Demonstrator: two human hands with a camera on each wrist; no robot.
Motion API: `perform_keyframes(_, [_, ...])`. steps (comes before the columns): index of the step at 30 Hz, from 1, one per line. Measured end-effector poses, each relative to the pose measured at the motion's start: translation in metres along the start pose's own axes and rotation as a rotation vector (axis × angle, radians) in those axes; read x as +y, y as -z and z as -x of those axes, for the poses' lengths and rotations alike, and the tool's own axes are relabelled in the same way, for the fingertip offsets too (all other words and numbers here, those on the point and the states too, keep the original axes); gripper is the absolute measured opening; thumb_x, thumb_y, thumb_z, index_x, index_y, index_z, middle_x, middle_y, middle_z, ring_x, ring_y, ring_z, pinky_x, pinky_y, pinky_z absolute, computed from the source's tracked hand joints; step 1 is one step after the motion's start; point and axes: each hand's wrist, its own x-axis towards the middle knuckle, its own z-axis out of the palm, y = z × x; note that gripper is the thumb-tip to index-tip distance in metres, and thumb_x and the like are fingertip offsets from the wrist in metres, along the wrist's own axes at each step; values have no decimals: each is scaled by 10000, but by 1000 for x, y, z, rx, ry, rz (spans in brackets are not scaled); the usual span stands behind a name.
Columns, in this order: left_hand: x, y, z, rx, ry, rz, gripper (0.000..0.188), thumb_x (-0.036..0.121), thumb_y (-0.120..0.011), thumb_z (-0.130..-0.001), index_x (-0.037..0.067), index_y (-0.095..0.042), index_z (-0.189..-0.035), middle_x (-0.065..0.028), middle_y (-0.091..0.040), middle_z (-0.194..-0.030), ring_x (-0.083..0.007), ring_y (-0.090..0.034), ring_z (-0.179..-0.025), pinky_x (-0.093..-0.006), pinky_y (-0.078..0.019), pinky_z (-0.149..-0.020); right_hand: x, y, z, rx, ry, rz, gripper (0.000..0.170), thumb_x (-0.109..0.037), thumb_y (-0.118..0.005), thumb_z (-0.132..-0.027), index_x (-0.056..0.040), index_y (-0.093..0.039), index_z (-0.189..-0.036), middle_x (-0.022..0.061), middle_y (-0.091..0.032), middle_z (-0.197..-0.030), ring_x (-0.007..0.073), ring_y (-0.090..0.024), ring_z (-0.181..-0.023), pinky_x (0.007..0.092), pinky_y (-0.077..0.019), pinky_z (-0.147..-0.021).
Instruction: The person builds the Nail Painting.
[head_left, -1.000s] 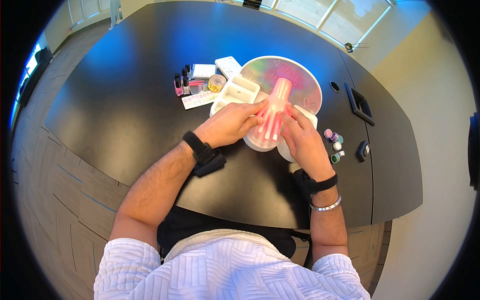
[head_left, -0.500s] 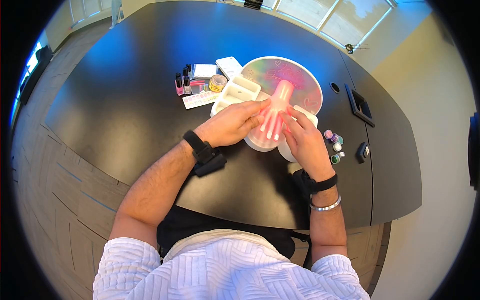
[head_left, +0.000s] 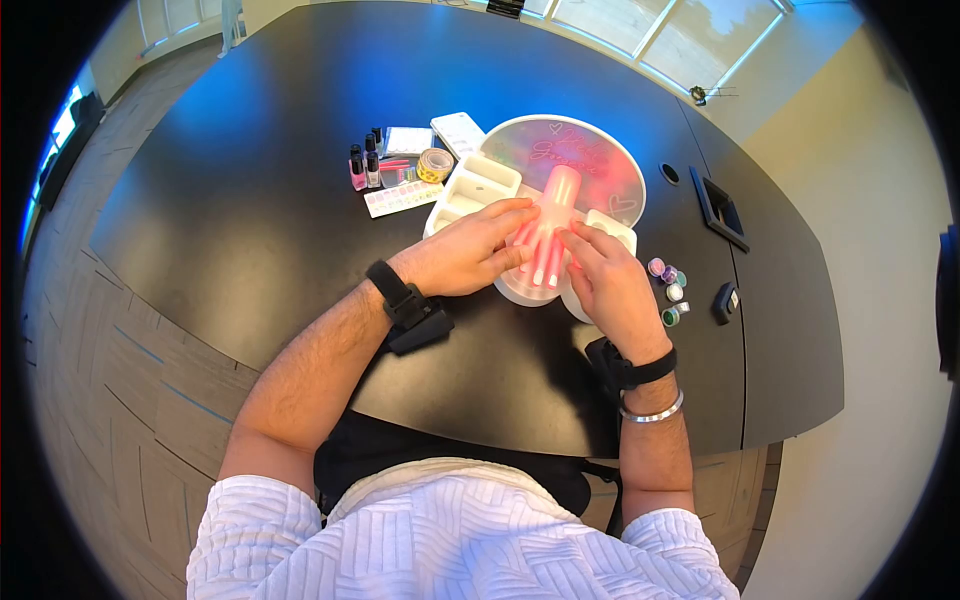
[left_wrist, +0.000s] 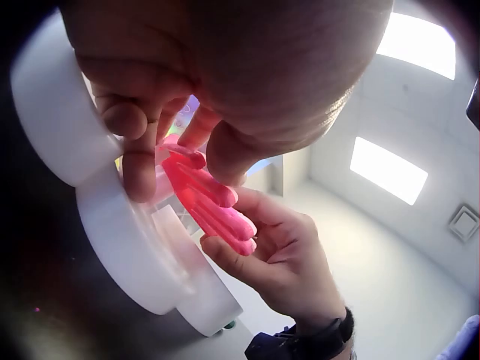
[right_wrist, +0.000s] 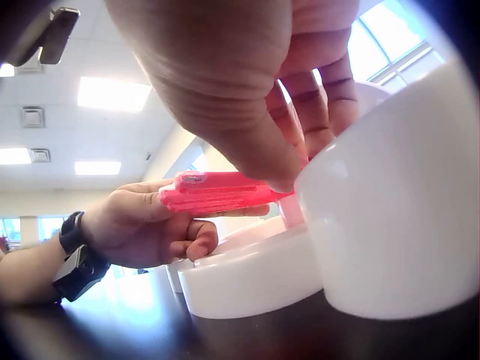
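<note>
A pink model hand with white nail tips lies in the middle of a white nail-salon playset, its fingers toward the person. From one side my left hand grips it, fingers over its back and thumb by its edge. My right hand holds the opposite side, with fingertips on its back. In the left wrist view the model hand glows reddish between both hands. The right wrist view shows it edge-on above the white base. Its underside is partly hidden.
Behind stands the playset's round panel with pink lettering. To the left are nail polish bottles, a tape roll and a nail sticker sheet. Small glitter pots and a small black object lie to the right on the black table.
The model hand has turned slightly, its wrist end coming lower and its fingertips shifting right. My left fingers have moved slightly along it; my right hand stays nearly in place.
</note>
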Motion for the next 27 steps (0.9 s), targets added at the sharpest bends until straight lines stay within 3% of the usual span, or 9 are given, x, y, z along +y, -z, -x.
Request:
perform_keyframes(12, [16, 6, 1, -43, 100, 8, 637, 214, -699, -1089, -22, -481, -1640, -175, -524, -1615, -196, -633, -954, -351, -556, -905, -6, 0, -2, -11, -1, 24, 379, 0, -661, -923, -11, -725, -1296, 199, -730, -1319, 372, -738, -1101, 461, -614, -942])
perform_keyframes(16, [6, 1, -1, -40, 42, 1, 647, 220, -709, -1091, -19, -477, -1646, -172, -519, -1619, -168, -629, -933, -336, -553, -896, 0, -2, 3, -20, -21, 43, 387, -11, -666, -915, -41, -719, -1296, 177, -732, -1326, 363, -752, -1062, 455, -617, -916])
perform_keyframes(22, [17, 7, 0, -39, 16, 155, 606, 174, -737, -1084, 80, -527, -1645, -136, -506, -1655, -114, -656, -959, -271, -559, -839, 11, -3, 11, -7, -29, 108, 393, -15, -665, -909, -76, -721, -1293, 148, -736, -1333, 346, -762, -1013, 452, -620, -873])
perform_keyframes(24, [22, 13, -1, -2, -10, 136, 536, 140, -752, -1070, 71, -595, -1578, -135, -546, -1636, -107, -665, -969, -275, -568, -824, 19, -1, 16, 19, -27, 93, 390, -12, -664, -908, -77, -724, -1288, 147, -736, -1329, 347, -760, -1010, 456, -620, -861])
perform_keyframes(26, [15, 21, -4, 193, -87, 60, 458, 131, -770, -1056, 56, -654, -1492, -110, -637, -1507, -96, -662, -942, -268, -564, -806, 24, 5, 19, 10, 20, 75, 382, -12, -661, -906, -71, -729, -1278, 147, -732, -1324, 355, -757, -984, 468, -619, -842])
perform_keyframes(27, [12, 24, -3, 275, -37, 23, 384, 108, -774, -1050, 44, -691, -1419, -59, -684, -1352, -78, -652, -933, -248, -556, -777, 25, 8, 20, 20, 28, 72, 330, -31, -684, -902, -57, -747, -1225, 141, -753, -1255, 365, -751, -972, 473, -614, -836])
